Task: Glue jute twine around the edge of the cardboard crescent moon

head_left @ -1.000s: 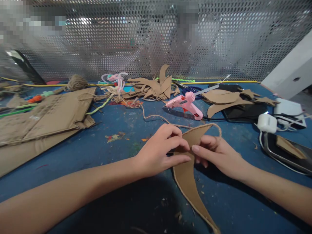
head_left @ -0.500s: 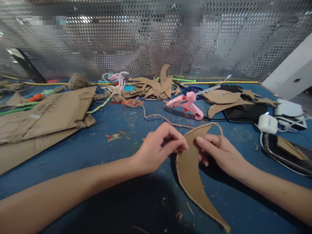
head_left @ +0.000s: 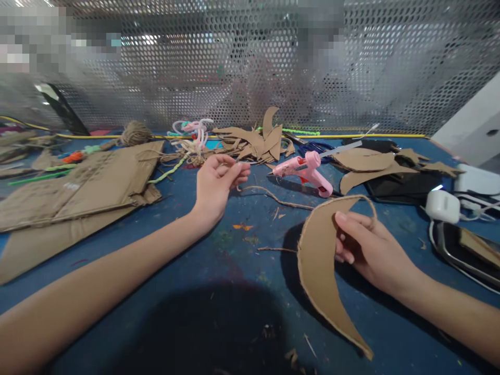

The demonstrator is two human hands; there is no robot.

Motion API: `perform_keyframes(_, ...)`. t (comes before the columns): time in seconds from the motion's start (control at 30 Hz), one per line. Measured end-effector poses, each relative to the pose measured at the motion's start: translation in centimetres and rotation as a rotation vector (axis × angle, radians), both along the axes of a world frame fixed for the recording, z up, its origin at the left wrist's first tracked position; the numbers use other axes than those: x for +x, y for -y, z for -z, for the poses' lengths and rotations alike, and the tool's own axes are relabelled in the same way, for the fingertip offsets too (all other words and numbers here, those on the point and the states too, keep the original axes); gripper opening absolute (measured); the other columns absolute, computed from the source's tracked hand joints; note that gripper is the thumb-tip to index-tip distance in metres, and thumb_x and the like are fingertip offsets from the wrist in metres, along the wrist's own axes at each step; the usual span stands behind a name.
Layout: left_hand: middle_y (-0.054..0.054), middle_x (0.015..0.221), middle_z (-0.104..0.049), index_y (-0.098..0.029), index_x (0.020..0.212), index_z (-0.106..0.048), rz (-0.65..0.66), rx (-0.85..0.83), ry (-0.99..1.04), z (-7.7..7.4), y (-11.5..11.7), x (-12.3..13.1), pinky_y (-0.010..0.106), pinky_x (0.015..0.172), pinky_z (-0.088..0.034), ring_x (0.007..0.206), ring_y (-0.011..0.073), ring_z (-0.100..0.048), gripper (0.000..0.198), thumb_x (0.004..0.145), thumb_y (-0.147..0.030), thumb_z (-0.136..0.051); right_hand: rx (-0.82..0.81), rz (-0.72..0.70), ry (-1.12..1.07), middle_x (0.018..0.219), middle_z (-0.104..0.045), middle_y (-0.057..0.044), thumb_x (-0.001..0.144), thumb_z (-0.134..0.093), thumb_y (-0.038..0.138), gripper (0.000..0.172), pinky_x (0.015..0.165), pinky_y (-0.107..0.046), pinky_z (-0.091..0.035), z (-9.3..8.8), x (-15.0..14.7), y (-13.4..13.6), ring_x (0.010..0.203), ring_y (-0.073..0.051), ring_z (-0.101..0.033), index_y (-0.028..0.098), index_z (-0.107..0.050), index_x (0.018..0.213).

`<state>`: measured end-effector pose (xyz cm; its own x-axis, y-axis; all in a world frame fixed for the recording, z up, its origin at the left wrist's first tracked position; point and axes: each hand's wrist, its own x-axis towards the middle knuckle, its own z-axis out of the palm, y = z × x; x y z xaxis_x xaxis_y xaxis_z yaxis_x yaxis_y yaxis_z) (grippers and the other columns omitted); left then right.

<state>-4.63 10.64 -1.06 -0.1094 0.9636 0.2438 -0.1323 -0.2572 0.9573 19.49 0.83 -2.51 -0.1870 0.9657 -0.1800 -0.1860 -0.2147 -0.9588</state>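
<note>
Our right hand (head_left: 371, 250) is gripping the twine-edged cardboard crescent (head_left: 318, 260) upright, just before the pink glue gun (head_left: 307, 169). Our left hand (head_left: 216, 179) is pinching the jute twine (head_left: 281, 200) left of the gun, apparently lifting its loose run clear of the rim.

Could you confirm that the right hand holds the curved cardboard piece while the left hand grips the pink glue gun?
Not quite. The head view shows the left hand pinching a twine strand; the pink glue gun lies on the blue table. The right hand does hold the curved cardboard piece.
</note>
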Motion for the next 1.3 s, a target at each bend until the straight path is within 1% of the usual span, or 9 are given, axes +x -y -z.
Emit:
perform_keyframes(0.07, 0.003, 0.074, -0.073, -0.016, 0.084, -0.063, 0.162, 0.083, -0.291, 0.1, 0.4, -0.6, 0.023, 0.064, -0.056, 0.065, 0.0123, -0.068, 0.01, 0.079, -0.021, -0.069, -0.016, 0.004, -0.038, 0.041, -0.045, 0.003, 0.083, -0.061, 0.049, 0.044, 0.043, -0.024, -0.033, -0.2, -0.1, -0.1, 0.039, -0.008, -0.039, 0.018, -0.054, 0.052)
perform_keyframes(0.2, 0.005, 0.082, -0.074, -0.019, 0.087, -0.072, 0.778, 0.495, -0.853, -0.1, 2.4, -0.8, 0.029, 0.08, -0.053, 0.082, 0.0168, -0.067, 0.008, 0.081, -0.023, -0.069, -0.037, -0.004, -0.079, 0.04, -0.042, 0.002, 0.085, -0.058, 0.047, 0.047, 0.045, -0.024, -0.033, -0.6, -0.2, -0.3, 0.04, -0.009, -0.039, 0.018, -0.052, 0.048)
perform_keyframes(0.27, 0.007, 0.09, -0.074, -0.019, 0.094, -0.071, 0.87, 0.721, -1.01, -0.4, 3.1, -0.7, 0.032, 0.085, -0.052, 0.089, 0.0197, -0.066, 0.017, 0.08, -0.029, -0.07, -0.053, -0.001, -0.085, 0.04, -0.041, 0.002, 0.085, -0.058, 0.049, 0.048, 0.045, -0.025, -0.033, -0.5, -0.3, -0.5, 0.04, -0.009, -0.038, 0.018, -0.052, 0.048)
perform_keyframes(0.37, 0.009, 0.093, -0.072, -0.017, 0.098, -0.068, 0.812, 0.883, -1.175, -0.5, 3.7, -0.4, 0.031, 0.083, -0.052, 0.09, 0.0206, -0.065, 0.025, 0.083, -0.037, -0.067, -0.061, -0.01, -0.06, 0.039, -0.041, 0.002, 0.083, -0.06, 0.051, 0.047, 0.045, -0.025, -0.031, -0.3, -0.2, -0.5, 0.04, -0.009, -0.038, 0.018, -0.056, 0.049)
perform_keyframes(0.6, 0.005, 0.08, -0.071, -0.018, 0.095, -0.066, 0.671, 1.144, -1.286, -0.2, 4.5, -0.2, 0.025, 0.073, -0.053, 0.083, 0.016, -0.066, 0.016, 0.091, -0.025, -0.053, -0.062, -0.024, -0.049, 0.04, -0.043, 0.004, 0.081, -0.062, 0.052, 0.045, 0.044, -0.024, -0.028, -0.1, 0.0, -0.5, 0.039, -0.008, -0.037, 0.018, -0.055, 0.053)
perform_keyframes(0.97, 0.003, 0.072, -0.064, -0.019, 0.089, -0.062, 0.534, 0.906, -1.499, -1.6, 7.7, 0.9, 0.024, 0.061, -0.046, 0.069, 0.0147, -0.059, 0.023, 0.091, -0.01, -0.041, -0.018, -0.048, 0.027, 0.042, -0.044, 0.003, 0.083, -0.059, 0.054, 0.048, 0.045, -0.025, -0.029, -0.1, 0.0, -0.5, 0.042, -0.009, -0.039, 0.018, -0.055, 0.052)
perform_keyframes(1.07, 0.004, 0.072, -0.065, -0.018, 0.086, -0.064, 0.343, 0.895, -1.619, -1.5, 5.7, -0.4, 0.025, 0.057, -0.043, 0.068, 0.0167, -0.058, 0.022, 0.089, -0.013, -0.042, -0.029, -0.036, 0.012, 0.042, -0.045, 0.003, 0.081, -0.061, 0.054, 0.047, 0.044, -0.024, -0.03, 0.0, 0.1, -0.6, 0.041, -0.009, -0.039, 0.018, -0.055, 0.052)
perform_keyframes(1.2, 0.005, 0.066, -0.063, -0.022, 0.077, -0.067, -0.111, 0.678, -1.637, -0.5, 0.0, -3.7, 0.029, 0.056, -0.037, 0.065, 0.02, -0.057, 0.022, 0.088, -0.028, -0.049, -0.044, -0.03, -0.05, 0.046, -0.052, 0.001, 0.079, -0.065, 0.052, 0.044, 0.044, -0.023, -0.031, 0.0, 0.1, -0.6, 0.04, -0.006, -0.039, 0.017, -0.056, 0.054)
perform_keyframes(1.3, 0.005, 0.062, -0.061, -0.025, 0.074, -0.071, -0.194, 0.492, -1.433, 0.1, -3.0, -5.4, 0.033, 0.065, -0.039, 0.066, 0.023, -0.057, 0.021, 0.084, -0.038, -0.058, -0.043, -0.034, -0.075, 0.046, -0.053, 0.002, 0.08, -0.065, 0.05, 0.042, 0.044, -0.022, -0.032, 0.0, 0.0, -0.5, 0.04, -0.006, -0.039, 0.017, -0.057, 0.055)
